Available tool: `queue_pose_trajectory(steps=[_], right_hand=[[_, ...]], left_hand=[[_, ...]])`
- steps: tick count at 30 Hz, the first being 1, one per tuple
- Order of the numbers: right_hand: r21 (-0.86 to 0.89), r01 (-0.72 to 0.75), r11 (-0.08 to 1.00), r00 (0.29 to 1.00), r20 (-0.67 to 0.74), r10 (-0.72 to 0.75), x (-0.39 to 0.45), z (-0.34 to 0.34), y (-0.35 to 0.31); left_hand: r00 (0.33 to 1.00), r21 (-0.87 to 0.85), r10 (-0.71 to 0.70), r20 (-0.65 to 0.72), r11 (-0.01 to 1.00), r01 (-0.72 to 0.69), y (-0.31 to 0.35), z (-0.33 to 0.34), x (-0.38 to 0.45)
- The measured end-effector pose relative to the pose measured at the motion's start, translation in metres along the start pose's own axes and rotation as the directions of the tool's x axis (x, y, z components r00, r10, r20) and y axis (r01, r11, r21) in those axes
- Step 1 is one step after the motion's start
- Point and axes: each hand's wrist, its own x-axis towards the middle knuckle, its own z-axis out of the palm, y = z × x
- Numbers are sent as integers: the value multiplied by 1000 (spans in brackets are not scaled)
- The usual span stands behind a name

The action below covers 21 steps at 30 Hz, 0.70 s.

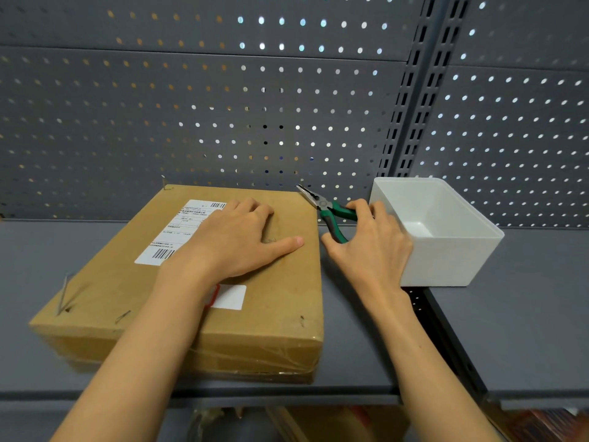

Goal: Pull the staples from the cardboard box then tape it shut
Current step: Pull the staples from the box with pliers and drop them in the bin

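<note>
We're at a grey shelf (526, 314) backed by pegboard (159, 106), left hand (242, 240) flat on the cardboard box (271, 314), right hand (369, 247) gripping green pliers (331, 212) beside what looks like an empty white bin (452, 250).

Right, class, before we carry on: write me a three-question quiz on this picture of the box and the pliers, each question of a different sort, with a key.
1. True or false: the left hand lies flat on top of the cardboard box.
2. Multiple choice: the green-handled pliers are held by
A. the left hand
B. the right hand
C. nobody; they lie in the white bin
3. Fill in: the tip of the pliers points at the box's far ____ corner.

Key: 1 true; 2 B; 3 right.
</note>
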Motion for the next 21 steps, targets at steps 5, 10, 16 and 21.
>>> queue_pose_trajectory(steps=[5, 10, 16, 21], right_hand=[[12, -3, 1000, 1000, 1, 3, -1, -1, 0], [14, 1, 1000, 1000, -29, 0, -2, 1, 1], [132, -24, 991, 997, -76, 34, -4, -6, -3], [255, -10, 967, 979, -194, 61, -5, -13, -23]], left_hand=[[1000, 0, 3, 0, 1000, -3, 0, -1, -1], [1000, 0, 2, 19, 1000, -2, 1, -1, 0], [998, 5, -5, 59, 1000, 5, 2, -1, 1], [997, 11, -17, 77, 1000, 16, 3, -1, 1]])
